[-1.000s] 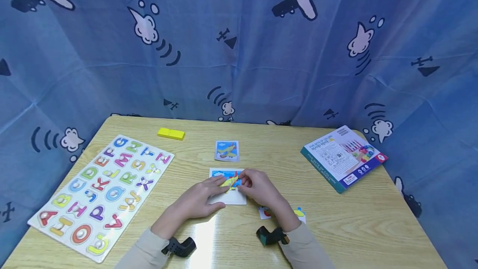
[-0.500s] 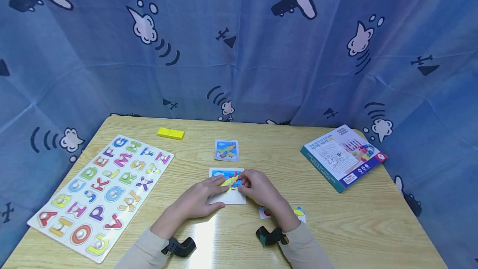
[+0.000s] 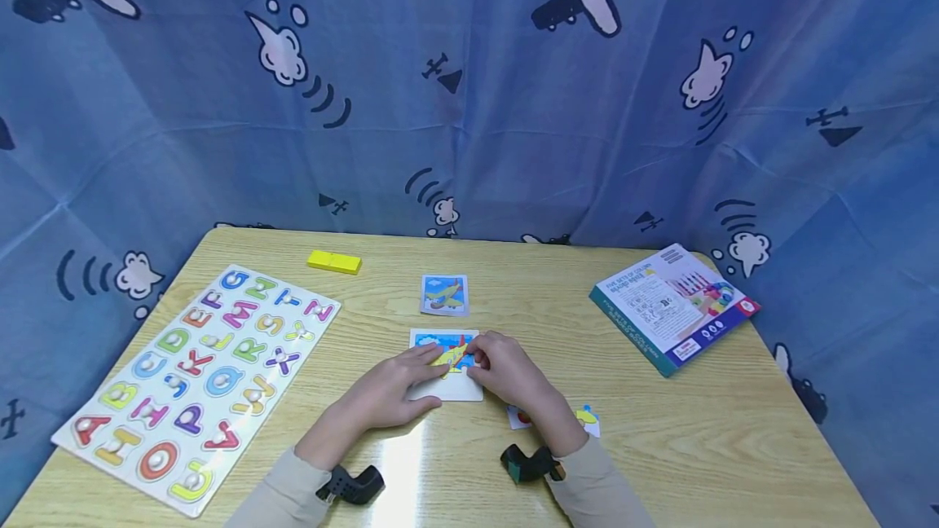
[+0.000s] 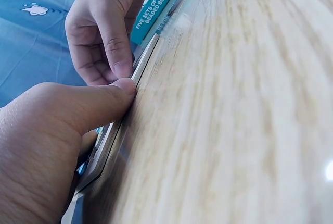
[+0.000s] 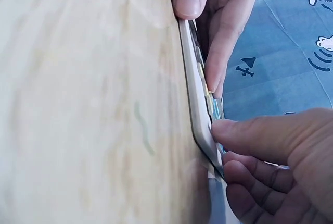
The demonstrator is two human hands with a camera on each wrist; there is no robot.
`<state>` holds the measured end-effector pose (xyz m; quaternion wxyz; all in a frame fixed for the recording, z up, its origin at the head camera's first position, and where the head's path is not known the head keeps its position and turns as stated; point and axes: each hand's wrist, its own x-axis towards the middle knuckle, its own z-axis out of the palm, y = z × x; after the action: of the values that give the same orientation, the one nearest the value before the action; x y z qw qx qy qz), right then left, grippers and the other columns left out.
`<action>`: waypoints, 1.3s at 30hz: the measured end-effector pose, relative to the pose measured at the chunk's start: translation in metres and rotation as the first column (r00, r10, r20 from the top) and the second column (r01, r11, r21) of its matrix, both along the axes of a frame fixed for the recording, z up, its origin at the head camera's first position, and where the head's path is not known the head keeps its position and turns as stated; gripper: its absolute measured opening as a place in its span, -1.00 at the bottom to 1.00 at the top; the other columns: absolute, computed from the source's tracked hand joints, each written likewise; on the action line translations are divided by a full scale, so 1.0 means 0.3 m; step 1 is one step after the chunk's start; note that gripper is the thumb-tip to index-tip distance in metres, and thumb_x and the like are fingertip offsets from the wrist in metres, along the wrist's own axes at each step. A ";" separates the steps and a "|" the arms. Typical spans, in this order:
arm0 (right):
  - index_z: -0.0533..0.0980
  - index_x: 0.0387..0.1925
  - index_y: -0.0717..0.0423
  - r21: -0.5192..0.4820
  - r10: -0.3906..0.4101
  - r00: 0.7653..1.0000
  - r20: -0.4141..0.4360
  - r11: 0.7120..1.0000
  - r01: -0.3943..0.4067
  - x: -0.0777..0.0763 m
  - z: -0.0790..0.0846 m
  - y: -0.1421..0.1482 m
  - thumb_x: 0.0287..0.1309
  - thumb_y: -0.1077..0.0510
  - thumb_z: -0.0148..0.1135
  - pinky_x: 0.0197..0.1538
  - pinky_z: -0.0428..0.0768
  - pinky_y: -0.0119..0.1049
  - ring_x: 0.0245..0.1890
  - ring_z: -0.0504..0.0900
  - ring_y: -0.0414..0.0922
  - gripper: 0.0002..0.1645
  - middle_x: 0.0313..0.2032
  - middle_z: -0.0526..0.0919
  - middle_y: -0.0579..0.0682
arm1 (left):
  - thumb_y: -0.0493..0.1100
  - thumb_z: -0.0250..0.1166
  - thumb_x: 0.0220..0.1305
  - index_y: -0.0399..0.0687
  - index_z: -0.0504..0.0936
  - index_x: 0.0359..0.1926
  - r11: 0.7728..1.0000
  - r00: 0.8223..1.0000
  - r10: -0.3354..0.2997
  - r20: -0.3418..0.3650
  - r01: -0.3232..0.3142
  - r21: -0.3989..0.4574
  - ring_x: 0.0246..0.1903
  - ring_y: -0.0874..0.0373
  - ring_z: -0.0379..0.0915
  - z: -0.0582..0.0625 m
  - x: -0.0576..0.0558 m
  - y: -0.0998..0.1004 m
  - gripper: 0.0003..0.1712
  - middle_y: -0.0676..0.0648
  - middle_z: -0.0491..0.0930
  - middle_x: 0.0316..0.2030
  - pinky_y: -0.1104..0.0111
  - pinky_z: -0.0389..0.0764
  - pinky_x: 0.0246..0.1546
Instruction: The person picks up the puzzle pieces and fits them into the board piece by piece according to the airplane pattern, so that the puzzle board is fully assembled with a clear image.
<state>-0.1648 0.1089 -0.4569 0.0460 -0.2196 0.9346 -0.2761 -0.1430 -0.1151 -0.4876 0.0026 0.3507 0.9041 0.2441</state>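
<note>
White and central: puzzle board, seemingly part done, lower strip bare; under flat left hand, touched at three o'clock by curled right hand, any pinch unclear; loose pieces remaining, four o'clock.

The left hand and right hand block the two sides of the puzzle board. A way in lies from the near side, between the forearms. Beyond the board, a flat picture card leaves only a narrow strip. Two loose pieces crowd the right forearm. Room runs along the table between left hand and letter board, more widely toward the box; the curtain closes the back.
</note>
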 end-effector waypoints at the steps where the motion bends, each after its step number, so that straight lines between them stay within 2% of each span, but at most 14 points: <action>1: 0.60 -0.24 0.18 0.000 0.002 1.000 -0.002 1.000 -0.002 0.000 -0.001 0.001 0.06 0.24 0.33 -0.45 0.39 -0.48 -0.48 0.36 -0.24 -0.82 -0.48 0.45 -0.13 | 0.16 0.25 0.22 0.02 0.53 0.20 1.000 1.000 0.000 -0.002 0.000 0.000 0.36 0.07 0.18 0.000 0.000 0.000 -0.42 -0.05 0.33 0.33 0.18 0.35 0.32; 17: 0.63 -0.22 0.06 0.034 0.048 0.998 -0.028 0.998 -0.047 0.004 -0.005 0.007 0.14 0.19 0.29 -0.43 0.38 -0.48 -0.47 0.35 -0.26 -0.86 -0.45 0.41 -0.18 | 0.16 0.24 0.23 0.00 0.52 0.20 1.000 1.000 -0.009 0.003 0.009 0.016 0.37 0.08 0.17 0.001 -0.002 0.003 -0.41 -0.05 0.33 0.33 0.18 0.34 0.32; 22: 0.63 -0.22 0.05 0.026 0.044 0.999 -0.022 0.999 -0.043 0.006 -0.006 0.008 0.14 0.19 0.29 -0.41 0.40 -0.48 -0.44 0.36 -0.25 -0.86 -0.42 0.43 -0.18 | 0.17 0.24 0.23 -0.02 0.51 0.22 0.996 1.000 0.008 0.028 -0.010 0.085 0.37 0.04 0.15 -0.002 0.002 -0.012 -0.39 -0.05 0.31 0.34 0.15 0.31 0.34; 26: 0.63 -0.22 0.07 0.009 0.052 0.999 -0.005 0.999 -0.052 0.006 -0.005 0.006 0.14 0.20 0.29 -0.40 0.41 -0.48 -0.43 0.37 -0.24 -0.85 -0.40 0.44 -0.16 | 0.13 0.26 0.23 -0.01 0.52 0.21 0.989 0.997 0.069 0.036 -0.074 0.131 0.33 0.05 0.23 -0.008 0.011 -0.049 -0.42 -0.02 0.36 0.31 0.12 0.35 0.31; 30: 0.63 -0.20 0.07 0.008 0.056 0.998 0.014 0.998 -0.056 0.006 -0.001 0.006 0.14 0.19 0.29 -0.40 0.41 -0.48 -0.42 0.37 -0.24 -0.84 -0.40 0.45 -0.15 | 0.08 0.30 0.20 0.00 0.52 0.21 0.982 0.991 0.112 0.076 -0.122 0.147 0.32 0.07 0.27 -0.010 0.019 -0.086 -0.42 0.01 0.39 0.29 0.11 0.38 0.29; 33: 0.63 -0.19 0.06 0.008 0.052 0.998 0.038 0.999 -0.052 0.006 0.005 0.009 0.12 0.17 0.30 -0.39 0.41 -0.47 -0.41 0.38 -0.23 -0.82 -0.39 0.44 -0.14 | 0.08 0.31 0.18 -0.02 0.52 0.21 0.983 0.990 0.102 0.099 -0.116 0.142 0.33 0.05 0.25 -0.008 0.021 -0.098 -0.41 0.01 0.39 0.29 0.10 0.35 0.31; 39: 0.62 -0.16 0.05 -0.020 0.045 0.994 0.099 0.999 -0.043 0.008 0.012 0.030 0.11 0.14 0.32 -0.34 0.42 -0.45 -0.36 0.39 -0.20 -0.77 -0.37 0.46 -0.14 | 0.10 0.30 0.18 -0.05 0.53 0.20 0.990 0.991 0.086 0.102 -0.097 0.105 0.33 0.03 0.24 -0.004 0.019 -0.100 -0.40 0.00 0.39 0.29 0.11 0.34 0.31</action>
<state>-0.1623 0.1178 -0.4534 0.0963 -0.2266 0.9235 -0.2941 -0.1372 -0.1450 -0.4888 0.0162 0.2962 0.9032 0.3102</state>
